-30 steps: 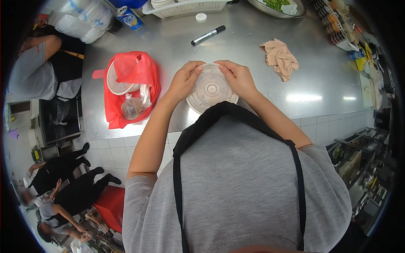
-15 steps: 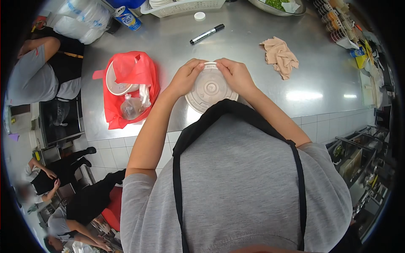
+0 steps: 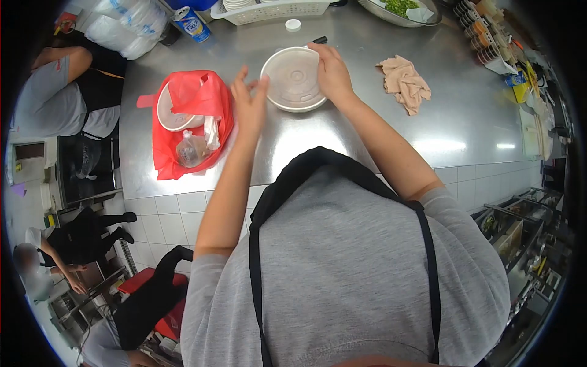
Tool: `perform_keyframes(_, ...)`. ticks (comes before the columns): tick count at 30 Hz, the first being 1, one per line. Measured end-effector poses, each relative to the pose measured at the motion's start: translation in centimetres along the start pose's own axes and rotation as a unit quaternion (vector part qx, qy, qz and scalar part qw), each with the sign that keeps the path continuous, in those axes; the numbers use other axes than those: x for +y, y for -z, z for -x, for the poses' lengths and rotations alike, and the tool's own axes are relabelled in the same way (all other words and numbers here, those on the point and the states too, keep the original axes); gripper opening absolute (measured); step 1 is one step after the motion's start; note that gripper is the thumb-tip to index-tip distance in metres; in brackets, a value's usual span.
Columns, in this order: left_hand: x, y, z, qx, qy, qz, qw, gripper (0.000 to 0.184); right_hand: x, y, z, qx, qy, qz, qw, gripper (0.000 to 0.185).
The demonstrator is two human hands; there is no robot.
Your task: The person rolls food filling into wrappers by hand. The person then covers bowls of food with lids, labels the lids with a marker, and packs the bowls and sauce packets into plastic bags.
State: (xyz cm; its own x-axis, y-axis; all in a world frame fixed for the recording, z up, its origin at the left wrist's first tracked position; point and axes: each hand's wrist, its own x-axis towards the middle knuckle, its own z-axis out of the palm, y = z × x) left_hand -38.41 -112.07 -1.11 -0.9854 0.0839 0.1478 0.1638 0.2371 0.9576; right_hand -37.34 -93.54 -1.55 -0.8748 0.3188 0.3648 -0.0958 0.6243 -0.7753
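A round takeaway bowl with a translucent lid (image 3: 296, 76) is in front of me over the steel table. My right hand (image 3: 333, 74) grips its right rim, fingers at the far edge. My left hand (image 3: 249, 101) is open beside the bowl's left side, its fingers spread and slightly blurred; a small gap seems to separate them from the rim. A black marker (image 3: 319, 41) lies behind the bowl, mostly hidden by it. To the left, a red bag (image 3: 226, 113) holds a white tub (image 3: 165, 113) and a knotted clear plastic bag (image 3: 191, 150).
A beige cloth (image 3: 405, 85) lies to the right on the steel table (image 3: 465, 110). At the back are a white cap (image 3: 293, 25), a blue can (image 3: 192, 24), a white basket (image 3: 275, 13) and a bowl of chopped greens (image 3: 422, 18). Other people stand on the left.
The lidded bowl has moved away from my body, now covering most of the marker. My left hand has let go of it and moved left; my right hand remains on its rim.
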Motion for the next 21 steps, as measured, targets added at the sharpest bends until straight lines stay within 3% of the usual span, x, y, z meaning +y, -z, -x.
perform_keyframes(5, -0.9, 0.3, 3.9, -0.059, 0.022, 0.042, 0.997, 0.072, -0.7, -0.6, 0.5, 0.026, -0.004, -0.047, 0.999, 0.034)
perform_keyframes(7, -1.1, 0.3, 3.6, -0.088, 0.051, 0.168, 0.98, 0.071, -1.0, -1.0, 0.6, 0.029, 0.008, -0.056, 0.998, 0.033)
perform_keyframes(10, -2.1, 1.1, 2.6, -0.118, 0.046, 0.12, 0.985, 0.069, -1.5, -1.6, 0.7, 0.051, 0.028, -0.041, 0.997, 0.033)
perform_keyframes(15, -1.6, 2.2, 0.7, -0.164, 0.033, 0.125, 0.978, 0.067, -2.8, -1.2, 0.6, 0.002, 0.147, 0.146, 0.978, 0.03)
perform_keyframes(19, -2.4, 2.6, -0.2, -0.198, 0.053, 0.097, 0.974, 0.073, -2.4, -1.7, -0.2, -0.011, 0.11, 0.171, 0.979, 0.035)
perform_keyframes(21, -2.2, 3.1, -0.8, -0.199, 0.042, 0.091, 0.975, 0.075, 0.3, -1.4, -2.1, 0.04, 0.058, -0.025, 0.997, 0.035)
